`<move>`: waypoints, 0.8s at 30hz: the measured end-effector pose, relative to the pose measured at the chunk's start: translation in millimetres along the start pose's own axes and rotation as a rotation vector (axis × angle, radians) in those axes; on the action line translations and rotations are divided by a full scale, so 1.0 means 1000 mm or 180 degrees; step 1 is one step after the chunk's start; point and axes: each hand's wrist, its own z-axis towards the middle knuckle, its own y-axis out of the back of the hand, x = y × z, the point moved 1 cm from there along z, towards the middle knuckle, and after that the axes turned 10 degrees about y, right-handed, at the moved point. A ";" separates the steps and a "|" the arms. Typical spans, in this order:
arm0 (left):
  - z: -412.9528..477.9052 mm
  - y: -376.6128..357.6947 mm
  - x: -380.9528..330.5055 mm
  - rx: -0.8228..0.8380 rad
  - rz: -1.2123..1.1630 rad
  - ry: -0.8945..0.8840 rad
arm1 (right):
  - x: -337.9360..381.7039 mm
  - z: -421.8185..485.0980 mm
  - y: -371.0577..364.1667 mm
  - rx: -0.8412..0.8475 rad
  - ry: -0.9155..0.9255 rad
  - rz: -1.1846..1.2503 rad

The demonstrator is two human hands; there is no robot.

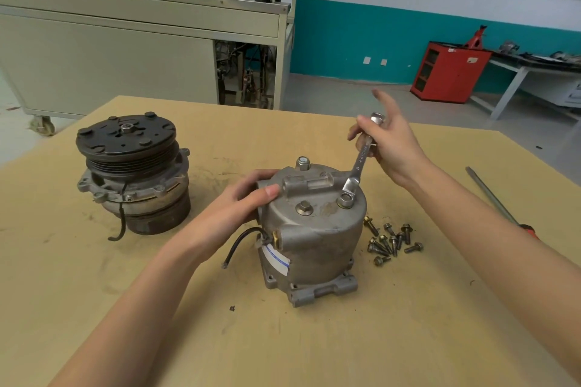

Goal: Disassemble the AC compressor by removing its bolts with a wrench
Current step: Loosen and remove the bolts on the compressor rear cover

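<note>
Both hands are at work: the left hand grips the upper left edge of the compressor, fingers curled round its side and thumb lying on top, while the right hand pinches the wrench near its upper end between thumb and curled fingers, with the index finger stretched out and pointing away. Beneath them spreads a pale wooden table, smudged with dark marks. Beyond its far edge stands a long grey cabinet on wheels, and further right, against the teal wall, a red cabinet. The compressor stands on end near the middle of the table, a grey metal body with a blue and white label low on its left side and a short black wire curving out beside that. Well to its left stands another compressor, with its dark pulley facing up. The wrench slants down from the right hand, and its ring end sits over a bolt at the right of the compressor's top face. At the table's right edge lies a long tool with a grey shaft, its red end partly hidden by the right forearm. Two more bolts are seated in the top face, one near the front and one at the back. A cluster of loose bolts lies on the table just right of the compressor.
</note>
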 end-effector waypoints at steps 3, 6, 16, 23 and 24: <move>-0.001 0.000 0.000 -0.0004 0.0028 0.0021 | 0.003 0.014 -0.011 0.0061 -0.0710 0.0278; -0.001 0.000 -0.001 -0.0009 0.0007 0.0002 | 0.012 0.029 -0.026 0.0155 -0.1528 0.0290; -0.001 -0.001 -0.002 0.0032 0.0099 -0.0013 | 0.049 0.039 -0.095 0.0066 -0.1200 0.0628; 0.001 -0.002 0.000 0.0024 0.0025 -0.0080 | 0.071 0.014 -0.140 0.1236 -0.0736 -0.0084; 0.001 -0.002 0.000 0.0040 -0.0007 -0.0084 | 0.075 0.008 -0.148 0.1499 -0.0607 -0.0180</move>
